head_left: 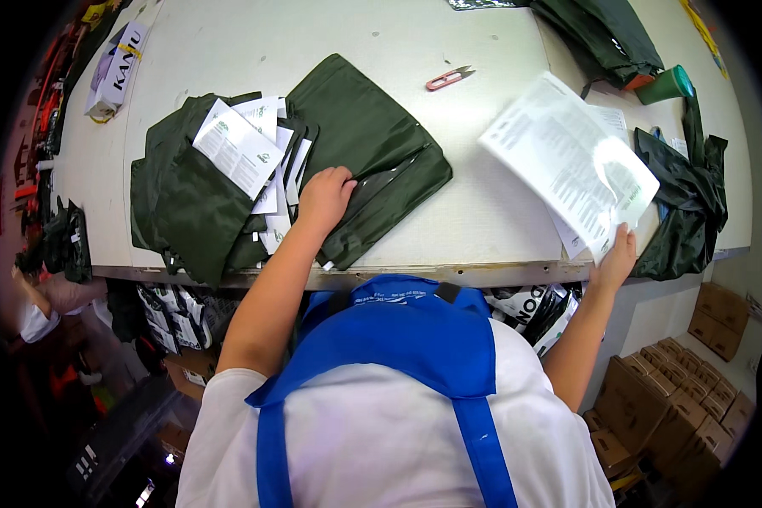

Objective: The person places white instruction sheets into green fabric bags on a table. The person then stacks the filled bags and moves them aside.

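Note:
On the table in front of me lies a flat dark green fabric piece (356, 110), folded, with a crease or opening running across it. My left hand (326, 199) is on its left part, fingers curled at the fold and closed on the fabric. To the left is a heap of dark green folded fabric (190, 199) with several white printed cards (239, 146) on and between its layers. My right hand (615, 258) grips the lower corner of a glossy, clear plastic sleeve with printed text (567, 157), tilted above the table's right side.
Small red-handled thread snips (450, 78) lie beyond the green piece. At the right are more dark green fabric (686, 186) and a green cylinder (665, 85). A white box (117, 72) stands far left. The table's front edge (466, 275) runs before me; cardboard boxes (652, 398) are stacked lower right.

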Motion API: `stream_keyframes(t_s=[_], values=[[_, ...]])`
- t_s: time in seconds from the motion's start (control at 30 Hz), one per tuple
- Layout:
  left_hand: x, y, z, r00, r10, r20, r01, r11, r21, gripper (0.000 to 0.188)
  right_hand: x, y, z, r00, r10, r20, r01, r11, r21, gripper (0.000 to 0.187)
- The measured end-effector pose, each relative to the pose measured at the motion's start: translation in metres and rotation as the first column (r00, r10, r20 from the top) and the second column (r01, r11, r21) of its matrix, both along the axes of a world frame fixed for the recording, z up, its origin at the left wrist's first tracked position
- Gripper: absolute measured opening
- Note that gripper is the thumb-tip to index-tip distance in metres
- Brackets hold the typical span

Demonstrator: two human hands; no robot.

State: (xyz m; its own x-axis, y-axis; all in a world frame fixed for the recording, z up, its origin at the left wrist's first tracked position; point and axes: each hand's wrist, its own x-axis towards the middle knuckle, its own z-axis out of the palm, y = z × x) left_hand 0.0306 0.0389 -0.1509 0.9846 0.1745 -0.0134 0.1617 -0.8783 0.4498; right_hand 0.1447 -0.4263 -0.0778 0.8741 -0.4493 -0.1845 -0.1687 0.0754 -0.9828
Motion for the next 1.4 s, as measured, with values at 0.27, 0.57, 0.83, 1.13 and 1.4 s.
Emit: stream_keyframes(t_s=[0.27, 0.57, 0.83, 1.13, 1.4], values=[[0.039, -0.035, 0.054, 0.979, 0.204, -0.001, -0.193, 0.926, -0.326, 0.021, -0.018, 0.04, 0.017, 0.752, 0.526, -0.398, -0.621, 0.768, -0.156, 0.021], [0.059, -0.063, 0.065, 1.0, -0.012, 0.004, 0.013, 0.929, -0.369, 0.018, -0.02, 0.102, -0.009, 0.822, 0.541, -0.18, -0.567, 0.809, -0.158, 0.025], [0.054, -0.113, 0.071, 0.979, -0.171, 0.111, 0.203, 0.868, -0.453, 0.015, -0.042, 0.155, -0.04, 0.763, 0.627, -0.157, -0.584, 0.773, 0.247, 0.025], [-0.014, -0.023, 0.194, 0.907, 0.037, 0.42, -0.051, 0.998, 0.022, 0.007, -0.037, 0.242, 0.021, 0.313, 0.95, -0.02, -0.947, 0.313, 0.065, 0.032], [-0.048, 0.064, 0.139, 0.821, 0.506, 0.263, -0.514, 0.856, -0.042, 0.043, 0.019, 0.041, -0.108, 0.975, 0.192, -0.113, -0.19, 0.447, -0.874, 0.073]])
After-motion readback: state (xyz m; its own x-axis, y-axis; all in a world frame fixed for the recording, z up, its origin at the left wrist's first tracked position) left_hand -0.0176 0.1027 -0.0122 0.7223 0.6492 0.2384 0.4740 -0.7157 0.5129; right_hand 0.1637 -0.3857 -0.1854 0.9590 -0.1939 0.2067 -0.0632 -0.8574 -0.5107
